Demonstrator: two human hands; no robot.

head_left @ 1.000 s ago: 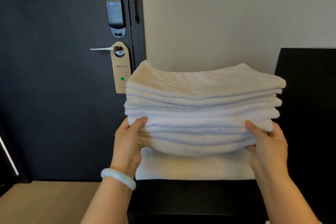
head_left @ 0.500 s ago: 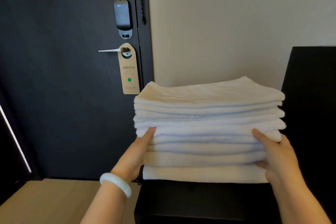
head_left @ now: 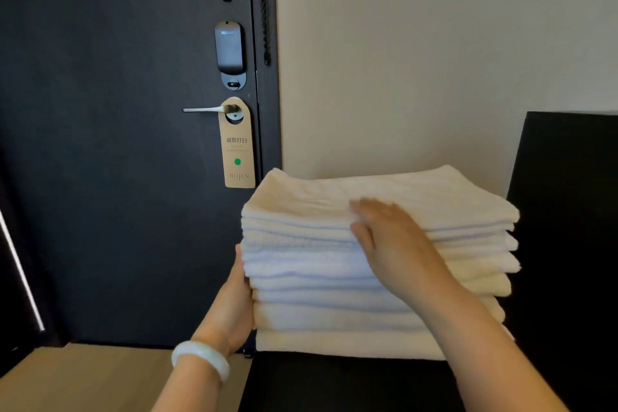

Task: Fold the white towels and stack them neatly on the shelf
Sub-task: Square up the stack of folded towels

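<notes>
A stack of several folded white towels (head_left: 301, 264) rests on a black shelf (head_left: 334, 381) against the wall. My left hand (head_left: 235, 304) lies flat against the stack's left side, fingers straight, with a pale bangle on the wrist. My right hand (head_left: 388, 237) reaches over the front of the stack; its straight fingers lie on the top towel's front edge and its thumb presses the front of the layers below. Neither hand grips a towel.
A dark door (head_left: 117, 144) stands to the left, with a lever handle (head_left: 204, 109) and a tan hanger sign (head_left: 238, 147). A tall black panel (head_left: 568, 211) rises just right of the stack. Light wooden floor (head_left: 83, 378) shows at the lower left.
The lifted pile has come down onto the bottom towel on the shelf. My right hand left the stack's right side and moved to its top front edge. My left hand flattened against the left side.
</notes>
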